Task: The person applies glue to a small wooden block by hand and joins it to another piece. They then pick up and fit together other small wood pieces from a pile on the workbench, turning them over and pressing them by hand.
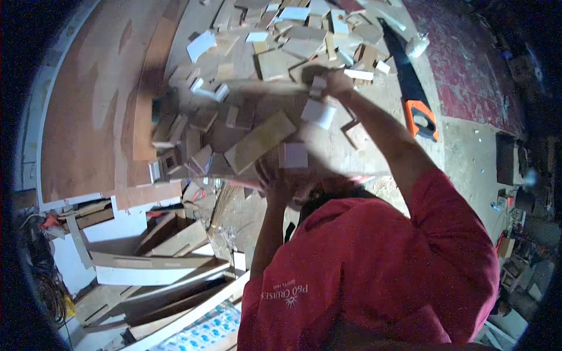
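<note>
the right hand [335, 83] blurs at a small block [318, 86] above the workbench [181, 52], the left hand [274, 184] beside a rectangular wooden offcut [261, 141], perhaps steadying it, though neither grip can be made out.

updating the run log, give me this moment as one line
left hand: by wooden strip | right hand: at small block | grips: blurred, unclear | nearby: wood offcuts, handsaw

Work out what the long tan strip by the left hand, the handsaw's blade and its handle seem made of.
Long tan strip: probably bare wood or plywood, unpainted, its colour dull and uneven.
Blade: probably steel, dark-coated, thin and flat.
Handle: likely moulded plastic, bright orange with dark parts.
</note>
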`<state>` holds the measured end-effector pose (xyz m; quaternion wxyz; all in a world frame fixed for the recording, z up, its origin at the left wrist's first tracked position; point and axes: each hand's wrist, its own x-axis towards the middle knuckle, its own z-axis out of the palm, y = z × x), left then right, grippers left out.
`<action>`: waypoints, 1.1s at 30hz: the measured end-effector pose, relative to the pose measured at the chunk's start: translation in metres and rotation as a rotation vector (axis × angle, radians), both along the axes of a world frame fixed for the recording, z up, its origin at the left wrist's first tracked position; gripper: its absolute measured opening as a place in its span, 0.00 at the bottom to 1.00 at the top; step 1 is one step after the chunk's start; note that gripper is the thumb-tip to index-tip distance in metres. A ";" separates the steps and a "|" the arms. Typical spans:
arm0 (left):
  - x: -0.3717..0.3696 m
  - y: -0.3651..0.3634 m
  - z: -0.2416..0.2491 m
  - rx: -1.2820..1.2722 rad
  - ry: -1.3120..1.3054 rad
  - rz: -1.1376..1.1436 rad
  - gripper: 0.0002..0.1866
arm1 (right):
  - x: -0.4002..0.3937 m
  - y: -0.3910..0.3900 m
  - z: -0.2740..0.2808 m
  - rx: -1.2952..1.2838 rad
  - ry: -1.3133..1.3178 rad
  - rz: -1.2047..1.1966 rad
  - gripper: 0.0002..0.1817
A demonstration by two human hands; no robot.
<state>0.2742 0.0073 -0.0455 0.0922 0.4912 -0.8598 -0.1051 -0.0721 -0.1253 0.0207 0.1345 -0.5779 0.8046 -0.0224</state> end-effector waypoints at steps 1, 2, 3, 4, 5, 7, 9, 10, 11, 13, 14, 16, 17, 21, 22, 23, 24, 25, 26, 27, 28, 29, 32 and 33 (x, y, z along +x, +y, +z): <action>0.001 -0.002 -0.006 -0.022 0.016 -0.028 0.44 | -0.006 0.002 -0.004 -0.098 -0.020 -0.062 0.21; 0.004 -0.003 -0.009 -0.048 0.034 -0.056 0.40 | 0.000 0.018 0.026 -0.238 -0.005 0.007 0.23; 0.006 -0.003 -0.009 -0.044 0.029 -0.047 0.40 | -0.006 0.018 0.017 -0.257 -0.036 0.021 0.21; 0.007 -0.003 -0.008 -0.025 0.028 -0.062 0.41 | -0.014 0.019 0.009 -0.277 -0.062 0.035 0.20; 0.006 -0.003 -0.006 -0.008 0.029 -0.077 0.42 | -0.019 0.025 0.000 -0.277 -0.062 0.042 0.20; 0.005 -0.002 -0.006 -0.022 0.102 -0.041 0.44 | -0.025 0.033 -0.002 -0.499 -0.134 0.065 0.19; 0.003 -0.002 -0.001 -0.038 0.178 -0.007 0.45 | -0.028 0.041 0.005 -0.505 -0.159 0.014 0.17; 0.002 -0.002 0.003 0.031 0.086 0.004 0.49 | -0.028 0.045 0.012 -0.510 -0.187 -0.046 0.17; 0.001 -0.002 0.007 0.101 -0.007 0.013 0.54 | -0.026 0.044 0.019 -0.493 -0.243 -0.138 0.15; -0.001 0.001 0.013 0.094 -0.012 0.032 0.54 | -0.028 0.049 0.031 -0.481 -0.293 -0.186 0.15; -0.001 0.003 0.016 0.089 -0.024 0.050 0.55 | -0.027 0.052 0.036 -0.465 -0.349 -0.238 0.15; -0.001 0.001 0.001 0.068 0.067 0.065 0.50 | -0.022 0.056 0.030 -0.495 -0.264 -0.194 0.16; 0.001 0.002 -0.008 0.050 0.151 0.079 0.45 | -0.016 0.061 0.023 -0.422 -0.335 -0.061 0.16; -0.012 0.007 0.036 0.176 0.118 0.230 0.44 | 0.049 0.108 0.029 -0.119 -0.803 0.032 0.15; -0.012 0.007 0.036 0.184 0.298 0.206 0.44 | 0.059 0.111 0.025 -0.063 -0.865 0.040 0.15; -0.010 0.008 0.035 0.191 0.475 0.183 0.43 | 0.066 0.108 0.020 -0.053 -0.863 0.048 0.15; -0.009 0.007 0.028 0.194 0.476 0.194 0.43 | 0.073 0.104 0.015 -0.108 -0.626 0.154 0.14; -0.009 0.004 0.017 0.224 0.432 0.166 0.43 | 0.081 0.101 0.014 -0.165 -0.388 0.257 0.14; -0.009 0.002 0.007 0.254 0.389 0.135 0.43 | 0.086 0.098 0.014 -0.159 -0.389 0.265 0.14; -0.010 0.002 0.009 0.256 0.391 0.143 0.43 | 0.091 0.095 0.020 -0.180 -0.416 0.303 0.14; -0.012 0.003 0.010 0.234 0.406 0.136 0.42 | 0.096 0.092 0.023 -0.201 -0.442 0.341 0.13; -0.014 0.003 0.012 0.214 0.422 0.129 0.42 | 0.098 0.087 0.022 -0.234 -0.362 0.442 0.14; -0.010 0.002 -0.014 0.140 0.511 0.091 0.43 | 0.103 0.079 0.013 -0.253 -0.384 0.513 0.12; -0.012 0.004 -0.007 0.141 0.517 0.103 0.43 | 0.106 0.079 0.014 -0.246 -0.382 0.525 0.12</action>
